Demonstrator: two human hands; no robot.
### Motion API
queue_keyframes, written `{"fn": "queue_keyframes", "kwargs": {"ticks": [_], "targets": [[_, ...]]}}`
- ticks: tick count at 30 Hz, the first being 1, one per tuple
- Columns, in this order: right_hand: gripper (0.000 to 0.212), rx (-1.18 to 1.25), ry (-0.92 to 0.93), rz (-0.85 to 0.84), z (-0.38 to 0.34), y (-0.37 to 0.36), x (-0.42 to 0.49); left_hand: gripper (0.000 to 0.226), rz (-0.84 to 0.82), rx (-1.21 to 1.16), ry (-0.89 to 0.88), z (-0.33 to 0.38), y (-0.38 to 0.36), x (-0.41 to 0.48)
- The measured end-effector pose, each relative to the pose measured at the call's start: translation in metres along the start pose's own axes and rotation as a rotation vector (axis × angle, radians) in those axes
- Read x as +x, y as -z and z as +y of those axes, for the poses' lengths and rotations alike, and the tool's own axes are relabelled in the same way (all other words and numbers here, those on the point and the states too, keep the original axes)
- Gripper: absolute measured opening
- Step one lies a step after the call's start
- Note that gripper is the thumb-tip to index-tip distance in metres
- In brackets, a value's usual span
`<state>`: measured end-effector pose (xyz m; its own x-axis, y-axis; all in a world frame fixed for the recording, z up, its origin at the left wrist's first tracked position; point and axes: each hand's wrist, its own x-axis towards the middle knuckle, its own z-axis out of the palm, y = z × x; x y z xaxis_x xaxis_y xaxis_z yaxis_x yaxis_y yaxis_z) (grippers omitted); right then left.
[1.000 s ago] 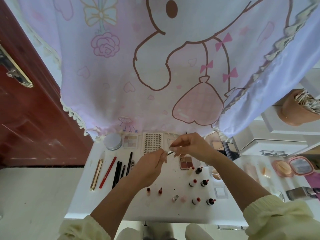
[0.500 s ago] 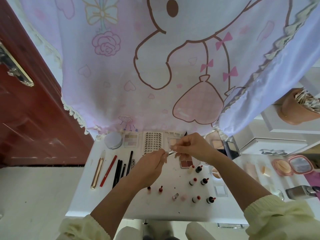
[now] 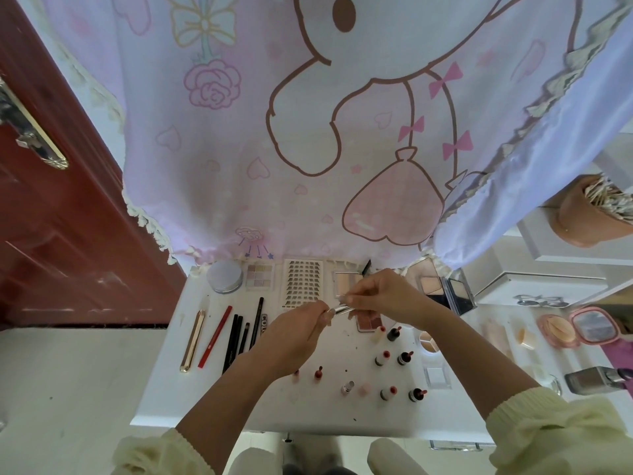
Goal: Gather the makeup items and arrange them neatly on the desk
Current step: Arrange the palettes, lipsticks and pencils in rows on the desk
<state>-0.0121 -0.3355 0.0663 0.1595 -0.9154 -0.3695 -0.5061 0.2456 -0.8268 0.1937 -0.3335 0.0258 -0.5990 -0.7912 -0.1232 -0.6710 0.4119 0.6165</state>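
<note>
Both hands meet above the middle of the white desk [image 3: 308, 409], sharing one slim silvery tube [image 3: 340, 308]. The left hand [image 3: 294, 341] pinches its near end and the right hand [image 3: 383, 296] pinches the far end, fingers curled onto it. Whether a cap is coming off or going on, I cannot tell.

The risk, as I judge it, lies underneath. A small pink-and-brown blush palette [image 3: 368, 320] sits just below the grip, and little red-capped bottles [image 3: 383, 358] stand upright at four o'clock from the hands. If the two ends part suddenly, a piece could drop among them and topple several. The right forearm, if lowered carelessly, could sweep them too. The row of dark and red pencils [image 3: 231, 342] at nine o'clock lies well apart.
</note>
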Motion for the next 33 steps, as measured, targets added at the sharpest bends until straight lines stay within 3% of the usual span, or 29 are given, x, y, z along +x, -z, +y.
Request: {"fn": "queue_keyframes", "kwargs": {"ticks": [2, 6, 9, 17, 21, 25, 30, 33], "targets": [[0.014, 0.043, 0.02, 0.031, 0.001, 0.001, 0.0, 0.031, -0.003, -0.005, -0.002, 0.0, 0.001, 0.001], [0.018, -0.014, -0.003, 0.001, -0.001, 0.0, -0.002, 0.027, -0.013, 0.0, -0.024, 0.002, 0.002, 0.007], [0.013, -0.14, 0.027, -0.043, 0.0, 0.004, -0.005, 0.023, -0.01, 0.034, -0.034, 0.002, 0.003, 0.01], [0.017, -0.613, 0.068, 0.084, -0.004, 0.0, -0.004, 0.027, 0.053, 0.261, -0.079, 0.002, 0.003, 0.016], [0.017, -0.815, 0.179, 0.2, -0.001, 0.001, -0.006, 0.028, 0.087, 0.19, -0.059, -0.002, 0.004, 0.014], [0.013, -0.937, 0.261, 0.192, 0.003, -0.002, -0.006, 0.028, 0.086, 0.216, -0.039, -0.001, 0.006, 0.013], [0.012, -0.958, 0.248, 0.346, 0.012, -0.006, -0.003, 0.029, 0.096, 0.226, 0.002, 0.001, 0.007, 0.012], [0.011, -0.95, 0.227, 0.35, 0.012, -0.008, -0.001, 0.029, 0.093, 0.226, 0.02, 0.004, 0.008, 0.013]]}}
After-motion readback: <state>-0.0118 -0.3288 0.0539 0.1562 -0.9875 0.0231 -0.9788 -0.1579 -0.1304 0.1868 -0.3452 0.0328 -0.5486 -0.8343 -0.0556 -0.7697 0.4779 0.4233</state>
